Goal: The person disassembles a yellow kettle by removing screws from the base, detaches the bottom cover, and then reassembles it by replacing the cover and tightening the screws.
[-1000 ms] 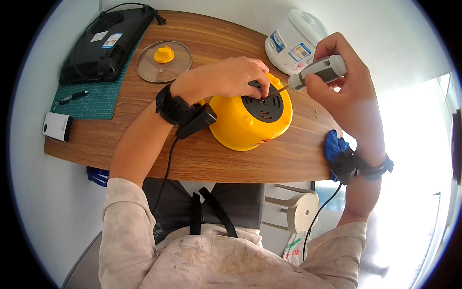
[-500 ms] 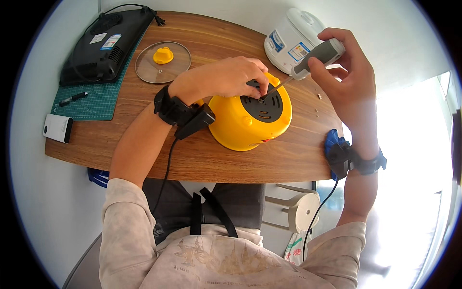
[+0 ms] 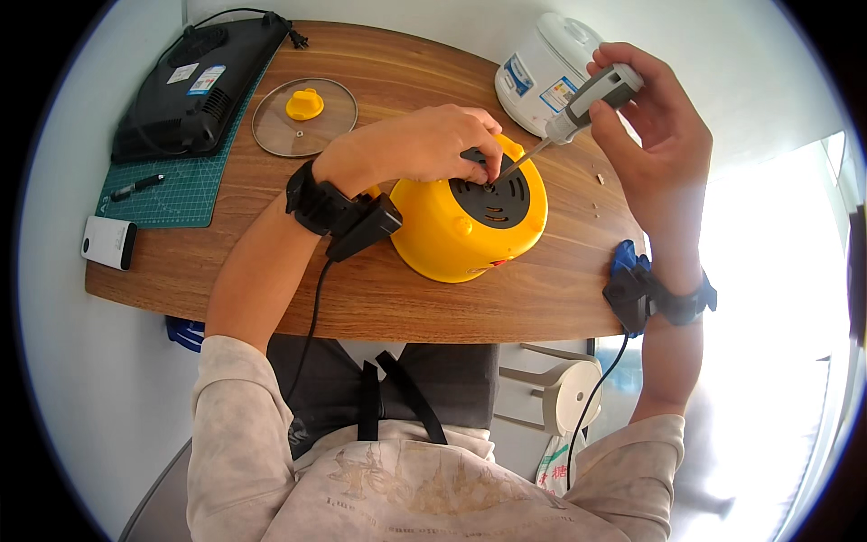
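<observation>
A yellow electric pot (image 3: 424, 230) lies upturned on the table, its dark slotted base plate (image 3: 510, 200) facing up. My right hand (image 3: 664, 135) grips the grey and white handle of a screwdriver (image 3: 591, 101). The screwdriver slants down to the left, its tip at the middle of the base plate. Over the plate, my left hand (image 3: 447, 144) bends down with its fingertips pinched together right beside the tip. Whatever those fingers may hold is too small to make out.
A glass lid (image 3: 271, 117) with a yellow knob lies behind my left forearm. Beyond it, a black appliance (image 3: 199, 86) rests on a green cutting mat (image 3: 194, 194), with a pen and white power bank nearby. A white rice cooker (image 3: 542, 77) stands at the back right. Small bits lie on the right.
The fingers of my right hand have loosened and shifted on the screwdriver handle, which has turned and now shows more of its white part. My left hand and the pot stay almost still.
</observation>
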`<state>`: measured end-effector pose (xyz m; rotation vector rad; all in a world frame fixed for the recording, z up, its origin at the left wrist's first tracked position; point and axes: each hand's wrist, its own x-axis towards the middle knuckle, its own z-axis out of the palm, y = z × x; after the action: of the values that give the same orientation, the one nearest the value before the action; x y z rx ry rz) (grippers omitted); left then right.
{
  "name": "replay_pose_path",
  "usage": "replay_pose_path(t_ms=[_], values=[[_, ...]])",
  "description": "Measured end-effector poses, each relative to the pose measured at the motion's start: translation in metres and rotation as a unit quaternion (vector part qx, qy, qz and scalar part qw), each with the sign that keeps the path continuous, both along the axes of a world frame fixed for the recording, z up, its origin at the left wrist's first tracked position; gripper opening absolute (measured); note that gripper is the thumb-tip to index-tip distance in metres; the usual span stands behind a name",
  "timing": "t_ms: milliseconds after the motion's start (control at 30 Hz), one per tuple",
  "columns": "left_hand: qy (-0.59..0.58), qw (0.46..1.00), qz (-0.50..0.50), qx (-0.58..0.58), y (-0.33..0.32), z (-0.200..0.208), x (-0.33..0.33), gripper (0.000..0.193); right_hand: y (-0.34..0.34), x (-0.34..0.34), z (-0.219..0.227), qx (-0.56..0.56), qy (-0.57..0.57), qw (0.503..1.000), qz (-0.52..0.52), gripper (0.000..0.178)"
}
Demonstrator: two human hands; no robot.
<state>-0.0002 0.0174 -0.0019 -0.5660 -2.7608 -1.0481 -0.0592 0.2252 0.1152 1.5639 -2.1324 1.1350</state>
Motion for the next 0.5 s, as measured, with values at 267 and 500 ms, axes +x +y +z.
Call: replay_pose_path(t_ms=[267, 500], values=[[0.002, 1.000, -0.002, 0.000, -0.0009, 0.0003, 0.0010, 0.009, -0.0015, 0.0038, 0.0011, 0.000, 0.078, 0.997, -0.024, 0.041], [0.013, 1.000, -0.008, 0.012, -0.0021, -0.0039, -0.0016, 0.009, -0.0045, 0.0069, 0.0005, -0.009, 0.102, 0.995, -0.014, 0.031]])
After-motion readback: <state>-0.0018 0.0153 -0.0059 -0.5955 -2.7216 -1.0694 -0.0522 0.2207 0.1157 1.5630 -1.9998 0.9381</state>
